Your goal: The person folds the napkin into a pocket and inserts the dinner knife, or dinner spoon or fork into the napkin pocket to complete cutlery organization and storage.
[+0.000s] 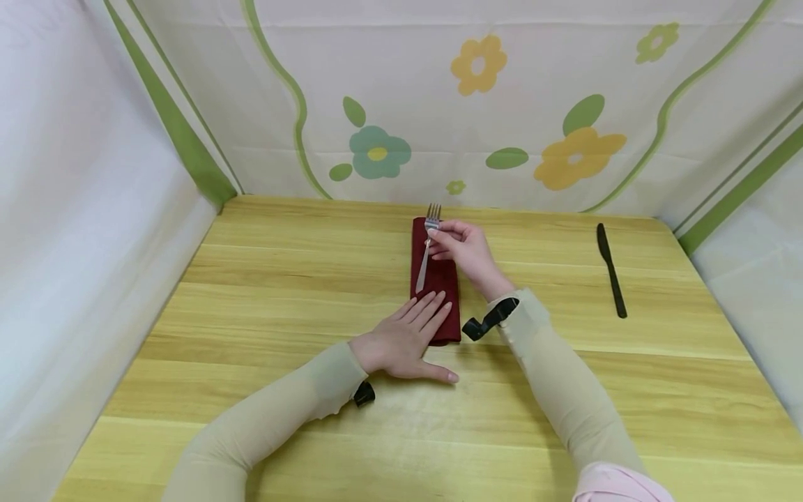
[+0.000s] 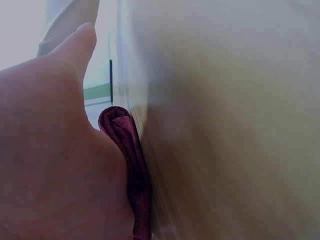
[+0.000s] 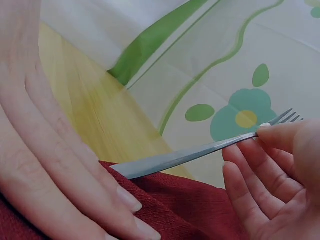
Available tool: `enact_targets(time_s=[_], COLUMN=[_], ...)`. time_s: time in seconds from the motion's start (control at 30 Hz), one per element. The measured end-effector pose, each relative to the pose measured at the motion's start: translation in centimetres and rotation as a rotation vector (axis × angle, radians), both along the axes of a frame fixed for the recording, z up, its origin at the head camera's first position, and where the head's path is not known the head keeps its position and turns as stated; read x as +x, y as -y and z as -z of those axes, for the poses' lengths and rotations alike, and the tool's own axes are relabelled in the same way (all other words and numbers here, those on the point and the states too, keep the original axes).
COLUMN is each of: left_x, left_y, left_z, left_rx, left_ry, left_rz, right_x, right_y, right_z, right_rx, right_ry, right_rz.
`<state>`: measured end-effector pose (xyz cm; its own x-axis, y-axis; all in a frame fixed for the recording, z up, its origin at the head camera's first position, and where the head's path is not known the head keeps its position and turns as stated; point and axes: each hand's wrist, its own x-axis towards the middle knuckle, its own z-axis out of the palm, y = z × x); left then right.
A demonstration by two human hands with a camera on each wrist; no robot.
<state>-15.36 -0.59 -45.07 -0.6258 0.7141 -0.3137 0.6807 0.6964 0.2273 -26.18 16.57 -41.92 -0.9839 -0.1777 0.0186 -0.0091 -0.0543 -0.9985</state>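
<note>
A dark red cloth napkin (image 1: pixel 448 280), folded into a long narrow strip, lies on the wooden table. My left hand (image 1: pixel 401 345) presses on its near part with straight fingers, the thumb out to the side on the table. Between thumb and fingers, my right hand (image 1: pixel 469 254) pinches a metal fork (image 1: pixel 423 268) at the neck, below the tines. The tines point away from me. In the right wrist view, the fork's handle (image 3: pixel 185 156) slopes down to the napkin, its end close to the left fingertips. The left wrist view shows the napkin's rolled layers (image 2: pixel 122 127) under the palm.
A black knife (image 1: pixel 611 268) lies on the table (image 1: pixel 301 279) at the right. White curtains with flowers and green bands (image 1: pixel 426 90) stand behind the table's far edge and along both sides.
</note>
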Motion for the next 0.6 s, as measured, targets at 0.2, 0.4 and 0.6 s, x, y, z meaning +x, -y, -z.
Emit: enact_targets(time_s=[0.2, 0.4, 0.6], left_x=[-0.1, -0.1, 0.1], left_y=[-0.1, -0.1, 0.0], left_z=[0.0, -0.2, -0.5], left_rx=[-0.007, 0.000, -0.007], left_ry=[0.002, 0.019, 0.017], left_rz=[0.002, -0.007, -0.007], right_x=[-0.2, -0.9, -1.7], right_y=[0.0, -0.1, -0.2], right_z=[0.0, 0.5, 1.3], right_rx=[0.025, 0.069, 0.168], right_ry=[0.038, 0.119, 0.236], right_rz=[-0.013, -0.061, -0.116])
